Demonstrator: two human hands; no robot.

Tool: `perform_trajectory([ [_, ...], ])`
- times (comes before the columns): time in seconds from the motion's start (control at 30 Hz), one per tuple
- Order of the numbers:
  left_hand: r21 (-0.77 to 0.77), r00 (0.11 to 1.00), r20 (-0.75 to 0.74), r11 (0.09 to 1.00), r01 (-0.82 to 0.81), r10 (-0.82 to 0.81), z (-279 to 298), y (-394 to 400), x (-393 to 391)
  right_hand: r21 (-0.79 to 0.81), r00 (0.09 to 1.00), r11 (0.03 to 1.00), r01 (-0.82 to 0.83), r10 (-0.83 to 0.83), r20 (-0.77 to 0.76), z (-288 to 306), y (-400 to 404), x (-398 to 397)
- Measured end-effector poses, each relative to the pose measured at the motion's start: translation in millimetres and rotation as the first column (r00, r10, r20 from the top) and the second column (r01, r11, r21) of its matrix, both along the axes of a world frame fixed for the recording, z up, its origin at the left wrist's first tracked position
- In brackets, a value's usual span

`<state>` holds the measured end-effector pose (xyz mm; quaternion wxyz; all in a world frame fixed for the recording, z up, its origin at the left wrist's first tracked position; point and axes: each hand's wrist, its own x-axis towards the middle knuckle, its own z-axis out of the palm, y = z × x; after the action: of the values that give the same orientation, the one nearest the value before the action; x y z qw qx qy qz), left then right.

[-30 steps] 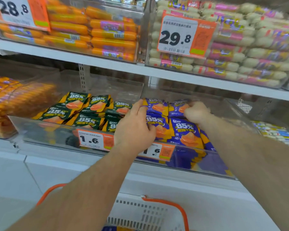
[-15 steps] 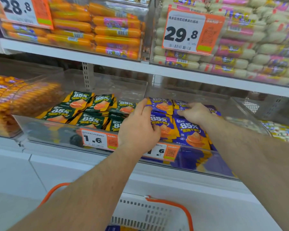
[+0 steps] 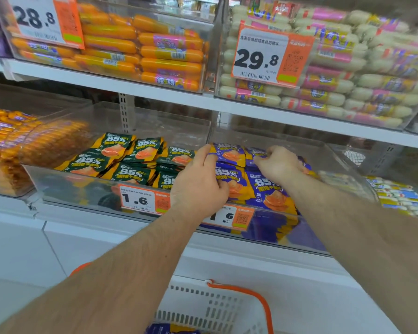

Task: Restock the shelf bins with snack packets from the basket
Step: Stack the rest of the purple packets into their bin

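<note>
While both my arms reach up over it, the basket sits nearest me at the bottom edge, white with orange handles, and a few blue packets show inside it at the lower rim. Beyond it runs the white shelf front, then the clear bin with a 1.6 price tag clipped on its front wall. My left hand is over that wall, thumb up along the divider, fingers curled onto the blue packets at the front of the bin, so its grip is closed on one of them. My right hand is further in, fingers bent and pinching at a blue packet in the back row; its wrist hides the packets beneath. My left forearm covers part of the tags and the seam between bins. Just left of the divider lie green packets in their own bin, with a second 1.6 tag. Further left is a bin of orange sticks, blurred. To the far right are pale packets. On the upper shelf stand orange sausages under a 28.8 tag and white sausages behind a 29.8 tag.
</note>
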<state>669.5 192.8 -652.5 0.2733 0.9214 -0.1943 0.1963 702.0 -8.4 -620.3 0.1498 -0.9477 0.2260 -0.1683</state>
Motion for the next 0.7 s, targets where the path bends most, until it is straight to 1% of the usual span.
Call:
perform_trajectory([
  [0.03,-0.015,1.0,0.001,1.0,0.011,-0.011,1,2,0,-0.039,0.989,0.999,-0.023,0.028,0.145,1,10,-7],
  [0.07,-0.026,0.999,0.04,0.999,0.034,-0.032,3,4,-1,-0.076,0.943,0.994,-0.074,0.094,0.32,0,22,-15],
  [0.1,-0.03,0.989,0.133,0.997,0.065,-0.06,3,6,-4,-0.117,0.855,0.984,-0.137,0.177,0.487,0,36,-24],
  [0.13,-0.05,0.966,0.245,0.994,0.093,-0.078,1,10,-10,-0.147,0.748,0.969,-0.201,0.249,0.615,-4,52,-36],
  [0.17,-0.087,0.938,0.338,0.989,0.116,-0.08,-5,16,-17,-0.171,0.639,0.949,-0.264,0.305,0.706,-9,69,-49],
  [0.2,-0.128,0.915,0.396,0.983,0.134,-0.073,-14,23,-26,-0.186,0.541,0.926,-0.328,0.345,0.767,-17,86,-63],
  [0.23,-0.163,0.908,0.413,0.975,0.151,-0.071,-28,32,-37,-0.184,0.467,0.901,-0.393,0.368,0.804,-28,104,-77],
  [0.27,-0.195,0.914,0.399,0.967,0.165,-0.076,-46,41,-47,-0.164,0.424,0.874,-0.457,0.376,0.824,-43,120,-88],
  [0.3,-0.213,0.934,0.346,0.962,0.172,-0.09,-66,51,-58,-0.124,0.421,0.848,-0.515,0.376,0.826,-62,135,-98],
  [0.33,-0.213,0.962,0.253,0.964,0.159,-0.103,-88,62,-68,-0.065,0.459,0.829,-0.556,0.371,0.807,-86,148,-106],
  [0.37,-0.196,0.987,0.118,0.971,0.135,-0.113,-108,72,-77,0.012,0.535,0.817,-0.576,0.366,0.762,-111,158,-111],
  [0.4,-0.171,0.993,-0.04,0.98,0.103,-0.111,-126,82,-85,0.103,0.633,0.814,-0.572,0.358,0.686,-137,166,-116],
  [0.43,-0.14,0.978,-0.187,0.988,0.07,-0.095,-143,91,-92,0.198,0.739,0.819,-0.538,0.346,0.578,-163,170,-120],
  [0.47,-0.115,0.947,-0.314,0.993,0.039,-0.074,-157,99,-98,0.266,0.833,0.839,-0.475,0.332,0.442,-189,172,-124],
  [0.5,-0.107,0.902,-0.428,0.994,0.012,-0.057,-169,106,-101,0.302,0.906,0.868,-0.393,0.309,0.29,-214,172,-128],
  [0.53,-0.112,0.851,-0.523,0.994,-0.012,-0.049,-178,112,-104,0.314,0.948,0.896,-0.315,0.285,0.141,-238,168,-131],
  [0.57,-0.115,0.806,-0.591,0.993,-0.03,-0.044,-187,116,-106,0.328,0.964,0.91,-0.254,0.267,0.006,-259,163,-136],
  [0.6,-0.108,0.774,-0.632,0.993,-0.037,-0.04,-194,119,-107,0.354,0.96,0.914,-0.2,0.255,-0.115,-278,157,-141],
  [0.63,-0.094,0.756,-0.654,0.995,-0.036,-0.034,-201,120,-108,0.386,0.938,0.909,-0.154,0.258,-0.232,-295,149,-146],
  [0.7,-0.07,0.743,-0.669,0.997,-0.025,-0.028,-215,119,-108,0.427,0.852,0.9,-0.09,0.292,-0.435,-318,135,-153],
])
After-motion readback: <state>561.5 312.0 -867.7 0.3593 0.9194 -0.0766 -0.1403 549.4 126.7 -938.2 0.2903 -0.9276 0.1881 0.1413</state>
